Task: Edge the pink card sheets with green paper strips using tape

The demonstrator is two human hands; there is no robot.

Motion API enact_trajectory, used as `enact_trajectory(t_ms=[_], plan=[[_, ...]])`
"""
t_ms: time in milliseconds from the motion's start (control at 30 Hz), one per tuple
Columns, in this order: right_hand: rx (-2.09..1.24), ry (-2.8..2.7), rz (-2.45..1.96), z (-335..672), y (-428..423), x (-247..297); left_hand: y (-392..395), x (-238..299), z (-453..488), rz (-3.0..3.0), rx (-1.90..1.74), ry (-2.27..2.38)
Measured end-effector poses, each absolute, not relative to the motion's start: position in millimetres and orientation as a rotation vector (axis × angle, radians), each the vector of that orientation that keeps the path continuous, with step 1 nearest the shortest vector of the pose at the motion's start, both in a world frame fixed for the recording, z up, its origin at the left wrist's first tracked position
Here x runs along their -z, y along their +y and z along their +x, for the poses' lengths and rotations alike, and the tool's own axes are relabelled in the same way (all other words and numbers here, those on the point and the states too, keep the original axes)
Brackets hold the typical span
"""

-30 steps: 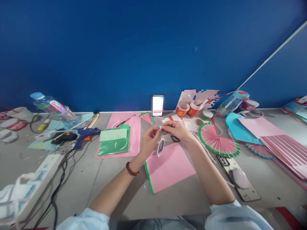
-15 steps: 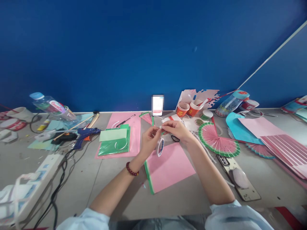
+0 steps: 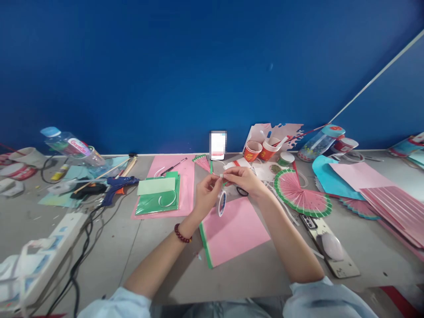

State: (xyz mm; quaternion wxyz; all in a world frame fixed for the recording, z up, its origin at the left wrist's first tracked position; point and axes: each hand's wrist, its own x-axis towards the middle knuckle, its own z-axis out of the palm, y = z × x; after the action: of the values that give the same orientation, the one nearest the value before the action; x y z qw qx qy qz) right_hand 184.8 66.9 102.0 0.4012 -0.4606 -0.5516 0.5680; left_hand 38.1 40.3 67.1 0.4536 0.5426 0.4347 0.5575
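A blue wall (image 3: 165, 79) backs a cluttered table (image 3: 159, 269), where a pink sheet (image 3: 238, 229), a pink-and-green fan (image 3: 316, 203) and paper cups (image 3: 253, 151) surround the work. The left hand (image 3: 208, 193) and right hand (image 3: 245, 180) are virtually unmoved from a second earlier. Below them, over the sheet, hangs a tape roll (image 3: 222, 202), upright, its long axis near vertical, top leaning slightly right. Fingertips of both hands pinch a white piece (image 3: 221, 176).

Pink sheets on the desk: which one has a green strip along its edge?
The front middle sheet, along its left edge; the rear-left sheet and far-right sheets show none.
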Motion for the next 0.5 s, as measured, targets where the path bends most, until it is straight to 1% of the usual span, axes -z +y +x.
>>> enact_trajectory(t_ms=[500], plan=[[-1.438,-1.453,-1.153,186.7,64.4,-106.7,39.7,-68.2,37.7,1.343,-1.386,1.068]])
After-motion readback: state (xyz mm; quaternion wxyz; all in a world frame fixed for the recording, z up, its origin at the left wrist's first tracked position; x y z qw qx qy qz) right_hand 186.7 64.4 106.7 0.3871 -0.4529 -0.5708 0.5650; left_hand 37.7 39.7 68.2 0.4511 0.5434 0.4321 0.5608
